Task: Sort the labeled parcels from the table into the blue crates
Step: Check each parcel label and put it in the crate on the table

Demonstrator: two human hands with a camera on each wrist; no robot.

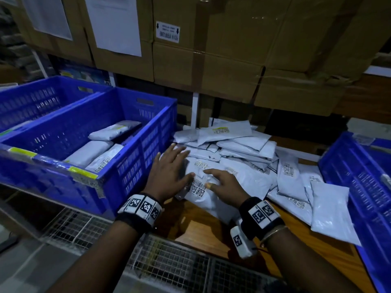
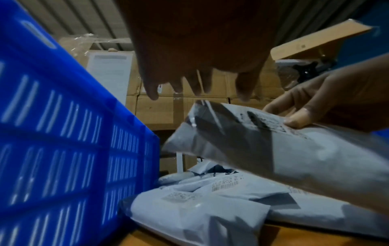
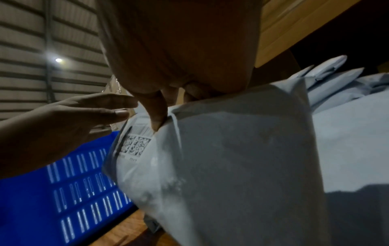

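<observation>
A grey-white parcel (image 1: pixel 201 200) with barcode labels is tilted up off the pile; my right hand (image 1: pixel 224 185) grips its edge, thumb on the label side. The right wrist view shows the thumb (image 3: pixel 156 119) pressed beside the label on that parcel (image 3: pixel 231 158). My left hand (image 1: pixel 172 168) hovers open, fingers spread, just left of it, next to the near blue crate (image 1: pixel 135 166). In the left wrist view the straight fingers (image 2: pixel 151 89) hang above the lifted parcel (image 2: pixel 294 158) without touching it. Several parcels (image 1: pixel 99 149) lie in that crate.
A pile of labeled parcels (image 1: pixel 243 144) covers the wooden table (image 1: pixel 194 229). A second blue crate (image 1: pixel 42 98) stands behind the near one, another (image 1: pixel 364 187) at the right edge. Cardboard boxes (image 1: pixel 232 60) wall the back. A wire mesh shelf (image 1: pixel 169 261) runs below.
</observation>
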